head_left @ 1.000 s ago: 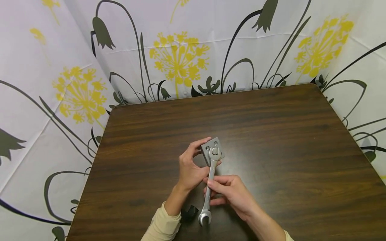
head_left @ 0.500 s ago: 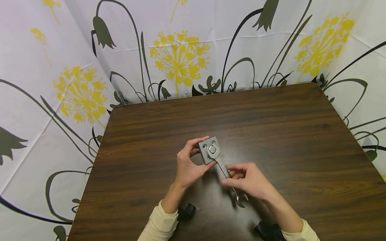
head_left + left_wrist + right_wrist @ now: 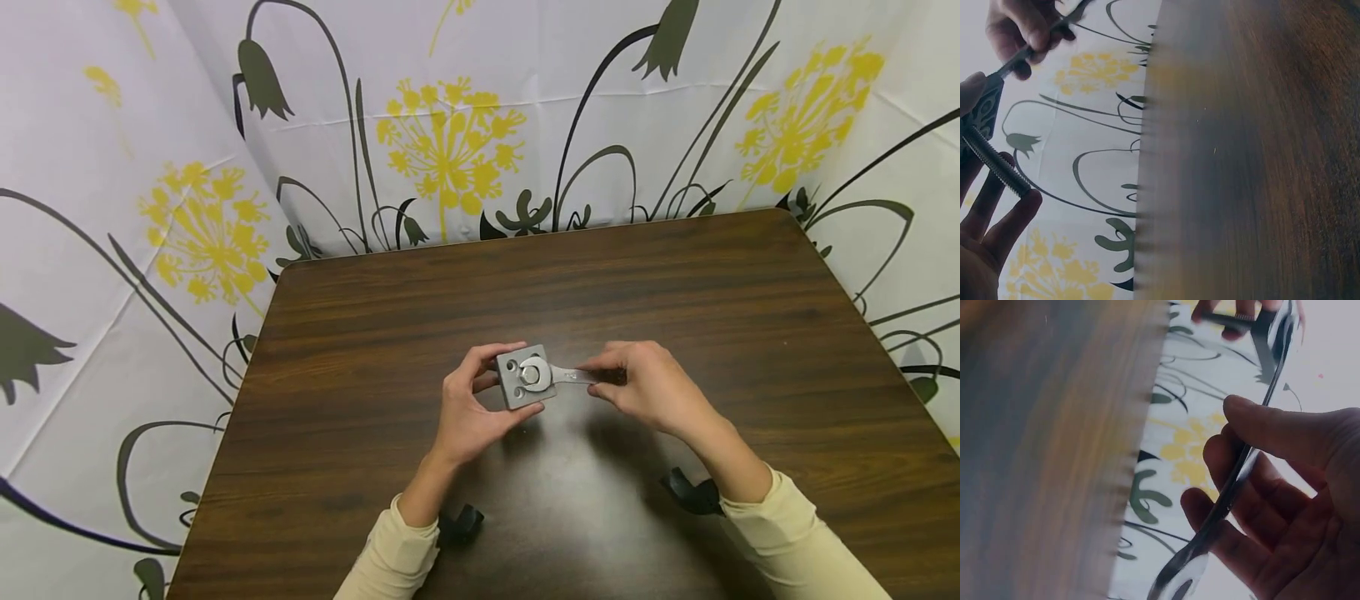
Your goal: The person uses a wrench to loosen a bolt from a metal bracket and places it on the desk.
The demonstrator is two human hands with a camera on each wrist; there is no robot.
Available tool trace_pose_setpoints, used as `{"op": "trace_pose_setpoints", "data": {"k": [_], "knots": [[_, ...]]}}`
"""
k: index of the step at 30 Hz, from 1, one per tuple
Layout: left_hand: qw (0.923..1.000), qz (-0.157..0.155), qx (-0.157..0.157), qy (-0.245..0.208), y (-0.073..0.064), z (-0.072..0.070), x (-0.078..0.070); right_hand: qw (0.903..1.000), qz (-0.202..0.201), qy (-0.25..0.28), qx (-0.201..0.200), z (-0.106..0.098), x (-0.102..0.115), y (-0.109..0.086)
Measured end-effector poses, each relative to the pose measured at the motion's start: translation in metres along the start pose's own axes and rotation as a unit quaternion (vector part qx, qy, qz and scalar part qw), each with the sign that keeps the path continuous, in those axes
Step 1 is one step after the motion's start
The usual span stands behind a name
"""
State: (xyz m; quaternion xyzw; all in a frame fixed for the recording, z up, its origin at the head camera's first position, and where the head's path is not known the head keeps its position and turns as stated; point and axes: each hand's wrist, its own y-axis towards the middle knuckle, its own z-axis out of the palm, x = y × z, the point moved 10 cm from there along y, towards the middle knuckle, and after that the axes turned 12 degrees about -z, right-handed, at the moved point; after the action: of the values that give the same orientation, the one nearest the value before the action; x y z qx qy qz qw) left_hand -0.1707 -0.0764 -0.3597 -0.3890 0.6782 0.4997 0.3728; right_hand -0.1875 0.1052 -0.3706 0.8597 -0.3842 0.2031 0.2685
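Observation:
My left hand (image 3: 468, 408) grips a small grey metal block (image 3: 517, 396) by its edges, holding it above the table. A bolt head (image 3: 529, 374) sits at the middle of the block's face, among several holes. In the left wrist view the bolt's threaded shank (image 3: 999, 164) sticks out behind the block, a fingertip right at its end. My right hand (image 3: 648, 387) pinches a silver wrench (image 3: 570, 375) by the handle, pointing right from the block. The wrench's near head surrounds the bolt head; its far end (image 3: 1182, 578) shows past the right fingers in the right wrist view.
A brown wood-grain table (image 3: 360, 333) lies below both hands. Behind it hangs a white curtain (image 3: 330, 150) with yellow and grey flowers. Black wrist pieces (image 3: 461, 525) show by the cream sleeves (image 3: 795, 533).
The wrench handle has swung counterclockwise, from pointing toward the person to pointing right, with my right hand moving up and right. The left hand and block stay nearly in place, the block turning slightly.

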Motion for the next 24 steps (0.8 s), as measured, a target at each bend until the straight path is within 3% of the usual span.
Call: {"op": "trace_pose_setpoints", "data": {"k": [4,9,13,17,24], "knots": [[0.9997,-0.014,0.016,-0.01,0.002,0.0,-0.009,0.9974,-0.035,-0.061,0.015,-0.006,0.002,0.018],[0.9984,-0.037,0.036,-0.022,0.002,0.001,-0.004,0.9897,-0.082,-0.114,0.029,-0.008,0.008,0.04],[0.9972,-0.047,0.05,-0.03,0.002,0.004,0.0,0.9783,-0.137,-0.151,0.036,-0.008,0.017,0.054],[0.9959,-0.051,0.066,-0.036,0.001,0.007,0.002,0.9583,-0.213,-0.187,0.032,-0.01,0.034,0.064],[0.994,-0.061,0.089,-0.015,0.0,0.012,0.003,0.9106,-0.336,-0.24,0.015,-0.012,0.067,0.071]]}}
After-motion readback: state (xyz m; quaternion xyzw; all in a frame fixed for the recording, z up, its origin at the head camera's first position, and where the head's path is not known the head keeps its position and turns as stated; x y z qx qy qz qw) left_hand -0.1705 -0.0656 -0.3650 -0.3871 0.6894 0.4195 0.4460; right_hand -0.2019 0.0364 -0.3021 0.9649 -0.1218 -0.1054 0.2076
